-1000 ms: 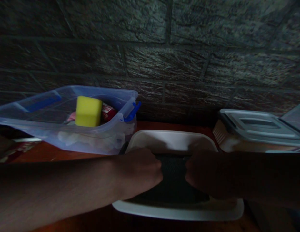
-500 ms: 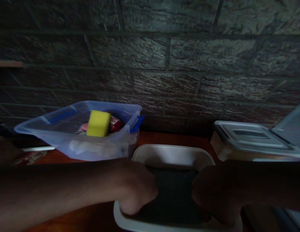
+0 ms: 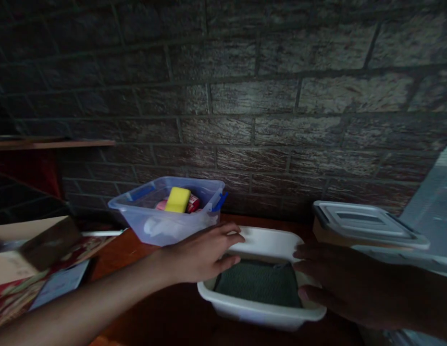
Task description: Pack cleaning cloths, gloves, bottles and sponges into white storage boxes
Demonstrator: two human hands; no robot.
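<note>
A white plastic basin (image 3: 270, 239) stands on the reddish-brown table in front of me. Flat on its bottom lies a dark green, textured cloth-like item (image 3: 257, 283); I cannot make out its exact kind. My left hand (image 3: 212, 250) hovers over the basin's left rim, fingers apart and curved, with nothing in it. On the opposite side, my right hand (image 3: 328, 276) is at the right rim, its fingers spread and pointing inward. It is in shadow, and no held thing shows. Whether either hand touches the rim is hard to tell.
Behind my left hand is a clear bluish plastic box (image 3: 137, 216) holding a yellow sponge (image 3: 178, 200) and a red packet (image 3: 193, 203). A lidded container (image 3: 367, 223) stands at the right. Far left are a cardboard box (image 3: 32, 245) and a phone (image 3: 61, 283). A brick wall (image 3: 234, 96) rises behind.
Both hands have lifted from inside the basin and their fingers have opened. The green item shows more fully now. My view has shifted up and to the left, bringing in the phone and cardboard box.
</note>
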